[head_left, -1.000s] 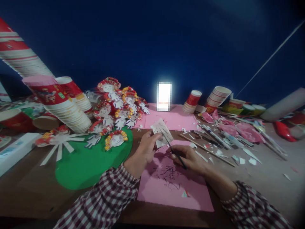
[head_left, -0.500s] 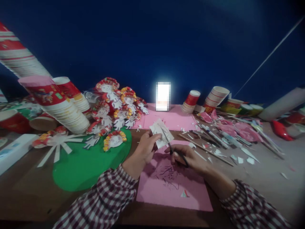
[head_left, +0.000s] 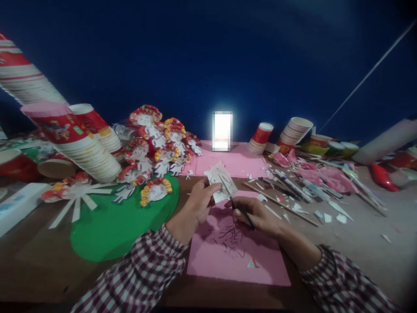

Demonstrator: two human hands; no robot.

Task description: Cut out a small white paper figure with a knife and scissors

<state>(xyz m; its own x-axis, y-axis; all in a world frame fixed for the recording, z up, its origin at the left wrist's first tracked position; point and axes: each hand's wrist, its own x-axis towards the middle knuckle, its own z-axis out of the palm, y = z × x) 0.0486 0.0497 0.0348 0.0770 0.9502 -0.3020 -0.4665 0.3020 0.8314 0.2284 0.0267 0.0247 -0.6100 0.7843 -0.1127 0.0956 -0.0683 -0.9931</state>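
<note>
The left hand point(head_left: 199, 202) is clamped on a small pale card point(head_left: 213, 174) with dark lines drawn on it, thumb pressed on its face and the other fingers mostly hidden behind. The card is tilted and held up in front of the person, above the far edge of a pink sheet point(head_left: 270, 269) that lies on the counter point(head_left: 208, 298). The right hand point(head_left: 257, 214) is wrapped around the dark handles of a pair of scissors point(head_left: 249, 220), whose blades reach up across the card; whether the blades are apart or together I cannot tell. The step in hand looks to be cutting the card, probably along its drawn lines. The next snip would call for a firm pinch by the left hand, its thumb kept clear of the blades, with the card turned to suit any curve. On the left, a paper face point(head_left: 159, 194) with a red and yellow border rests on a green sheet point(head_left: 120, 237), while white scraps point(head_left: 341, 218) lie to the right.
</note>
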